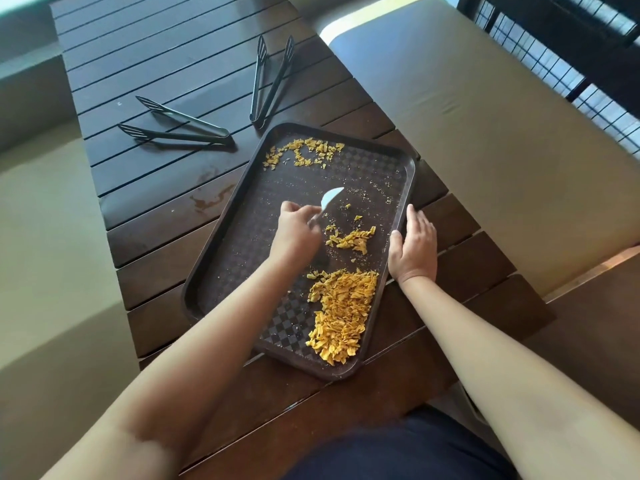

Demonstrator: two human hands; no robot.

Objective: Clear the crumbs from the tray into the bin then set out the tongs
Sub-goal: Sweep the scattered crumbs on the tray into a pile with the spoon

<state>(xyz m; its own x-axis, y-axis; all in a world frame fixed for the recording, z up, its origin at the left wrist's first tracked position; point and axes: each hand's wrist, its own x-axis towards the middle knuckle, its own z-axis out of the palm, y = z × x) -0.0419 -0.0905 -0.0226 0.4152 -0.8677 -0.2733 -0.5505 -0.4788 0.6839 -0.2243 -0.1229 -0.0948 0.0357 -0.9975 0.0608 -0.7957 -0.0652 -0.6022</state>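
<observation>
A dark brown checkered tray [239, 237] lies at an angle on the slatted wooden table. Yellow crumbs sit in three patches: a big heap [343, 317] at the near right, a small cluster [353, 239] mid-tray, and a scatter [304, 155] at the far end. My left hand [298, 230] grips a white plastic knife [330, 199], its blade over the tray's middle, just beyond the small cluster. My right hand [414, 244] rests flat on the tray's right rim, fingers straight. Two black tongs lie beyond the tray: one pair [176, 128] to the left, one pair [270, 81] farther back. No bin is in view.
The dark wooden table [156, 209] has a stain left of the tray. Beige cushioned benches run along both sides, the right one [485, 116] wide. A dark railing [571, 46] stands at the far right.
</observation>
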